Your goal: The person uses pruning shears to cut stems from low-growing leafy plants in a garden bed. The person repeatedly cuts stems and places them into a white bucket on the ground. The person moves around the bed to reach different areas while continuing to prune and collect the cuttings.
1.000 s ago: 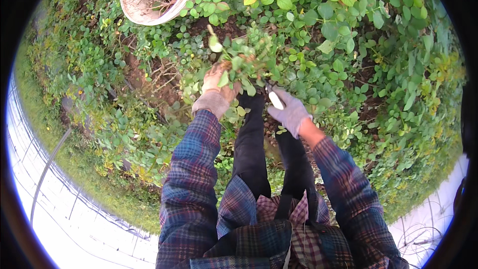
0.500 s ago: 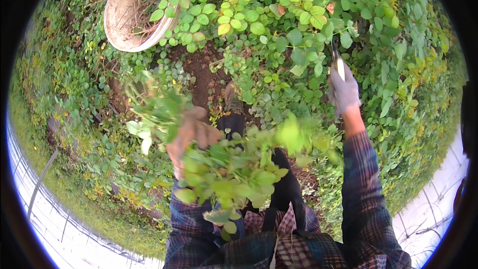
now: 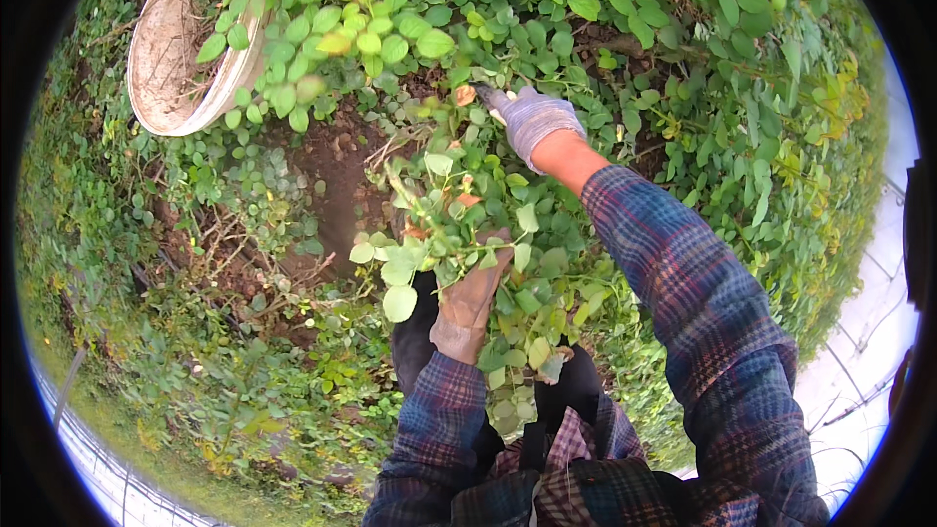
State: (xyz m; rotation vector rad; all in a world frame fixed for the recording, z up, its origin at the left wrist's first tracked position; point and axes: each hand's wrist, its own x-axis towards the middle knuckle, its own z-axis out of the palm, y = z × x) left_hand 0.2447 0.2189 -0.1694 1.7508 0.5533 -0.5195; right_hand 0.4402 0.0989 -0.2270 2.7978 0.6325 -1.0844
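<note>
My left hand [image 3: 472,295], in a brownish work glove, is closed round a bunch of leafy stems [image 3: 402,263]. Leaves stick out on both sides of the fist and hide most of the fingers. Farther ahead, my right hand [image 3: 543,127] wears a grey-purple glove and grips pruning shears [image 3: 491,100] with a pale handle. The dark blades point left, beside a small orange-brown withered bloom [image 3: 465,96] among the leaves. Whether the blades touch a stem is too small to tell.
A white round bucket [image 3: 146,102] with dry twigs inside stands at the far left, partly covered by leaves. Dense green bushes [image 3: 722,88] spread on the right. Bare brown soil [image 3: 337,171] shows ahead of my legs. White sheeting [image 3: 859,351] borders the right side.
My right hand has swung left with the shears, toward the middle. My left hand has moved right and forward, still holding the leafy stems. The bucket appears farther left as the view shifts.
</note>
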